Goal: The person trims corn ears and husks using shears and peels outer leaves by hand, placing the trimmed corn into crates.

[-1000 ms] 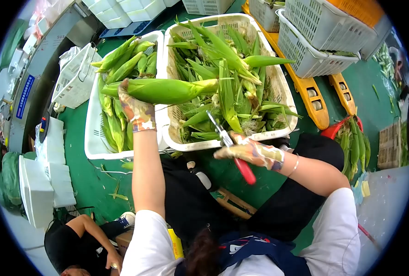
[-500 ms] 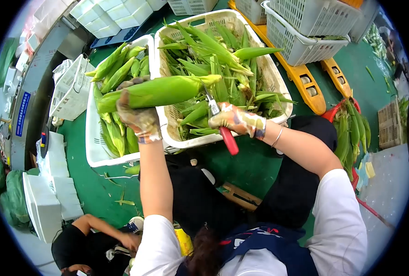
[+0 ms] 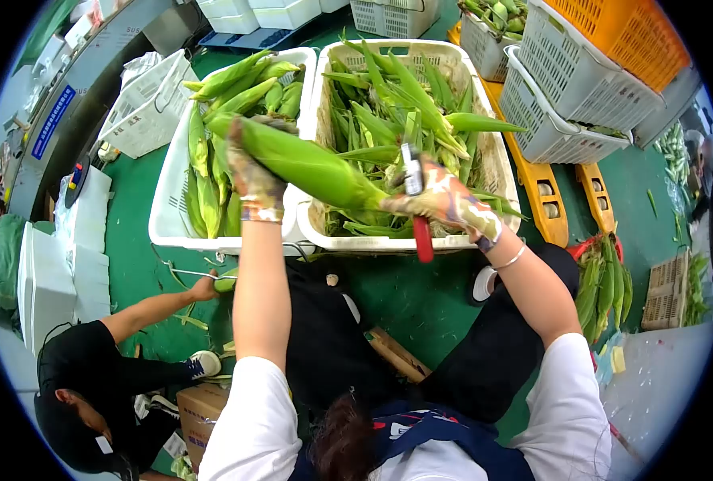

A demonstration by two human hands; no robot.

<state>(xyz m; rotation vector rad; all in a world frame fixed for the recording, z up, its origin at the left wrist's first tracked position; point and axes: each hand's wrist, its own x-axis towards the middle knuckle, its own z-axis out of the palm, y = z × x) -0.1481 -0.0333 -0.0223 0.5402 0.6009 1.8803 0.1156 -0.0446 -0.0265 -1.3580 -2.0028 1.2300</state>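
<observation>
A green ear of corn in its husk (image 3: 304,164) hangs tilted over the two white crates, its stem end lower and to the right. My gloved left hand (image 3: 256,180) is wrapped round its thick end. In my gloved right hand (image 3: 445,200) are red-handled pruning shears (image 3: 413,180), and the fingers touch the stem end. The left crate (image 3: 168,216) holds husked green ears; the right crate (image 3: 505,172) is heaped with leaves and husks.
A co-worker (image 3: 92,385) crouches at the lower left, one arm stretched towards the left crate. Stacked crates (image 3: 565,80) stand by a yellow pallet jack (image 3: 545,200) at the right. White foam boxes (image 3: 48,280) are at the left, a cardboard box (image 3: 200,413) below.
The corn has tilted, its stem end now down. My right hand has moved against that end with the shears turned upright. The co-worker's arm has stretched out towards the crates.
</observation>
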